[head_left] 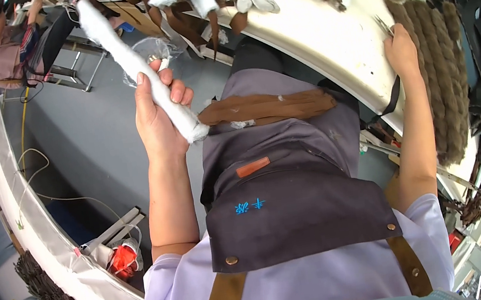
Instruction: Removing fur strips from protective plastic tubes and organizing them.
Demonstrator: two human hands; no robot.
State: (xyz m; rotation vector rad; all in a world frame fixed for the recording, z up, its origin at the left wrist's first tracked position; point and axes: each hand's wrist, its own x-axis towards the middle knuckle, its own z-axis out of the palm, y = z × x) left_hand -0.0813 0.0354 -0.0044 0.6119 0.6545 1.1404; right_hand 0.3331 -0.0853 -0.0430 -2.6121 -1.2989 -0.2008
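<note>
The white roll [124, 51] slants upward in the person's left hand [156, 109], over the grey floor [94, 126], its lower end near the lap. The left thumb and bent fingers close around it, and clear plastic film [139, 50] lies beside the fingers. A brown strip [268, 107] stretches across the apron [292, 219]. The right hand [402, 51] is at the white table [353, 38], fingers curled beside a thin metal tool [382, 24]; whether they grip it, I cannot tell. Brown fur strips [443, 72] lie just right of that hand.
</note>
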